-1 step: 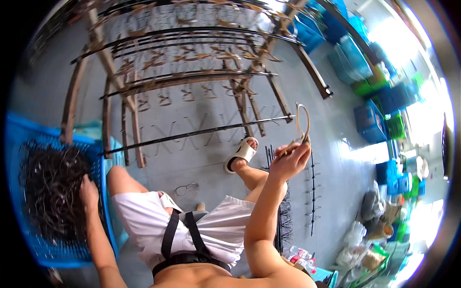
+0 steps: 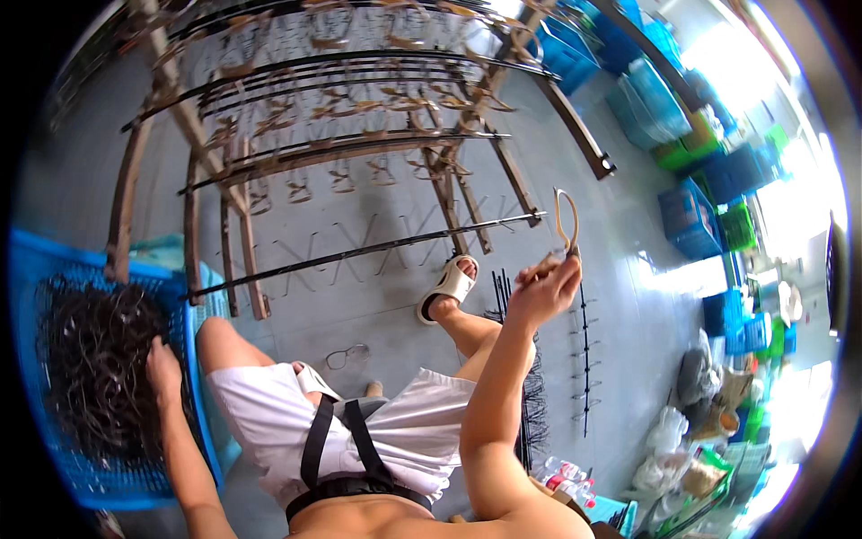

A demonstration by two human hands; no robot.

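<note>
My right hand [image 2: 544, 292] is raised at the right, its fingers closed on a brown glasses frame [image 2: 567, 220] with one thin rim standing up above the knuckles. The rest of that frame is hidden in the fingers. Down at the left, my left hand [image 2: 163, 370] touches the edge of a tangled pile of dark glasses frames [image 2: 103, 368]. These fill a blue plastic basket [image 2: 202, 395] beside my knee. The fingertips of that hand are partly lost against the pile, so its grip is unclear.
Ahead stands a brown rack [image 2: 189, 112] with several rows of brown frames hanging. Its lowest black rod [image 2: 359, 255] carries thin wire hooks. One glasses frame [image 2: 347, 357] lies on the floor. A hooked rod [image 2: 586, 368] lies at the right, with blue bins [image 2: 691, 220] beyond.
</note>
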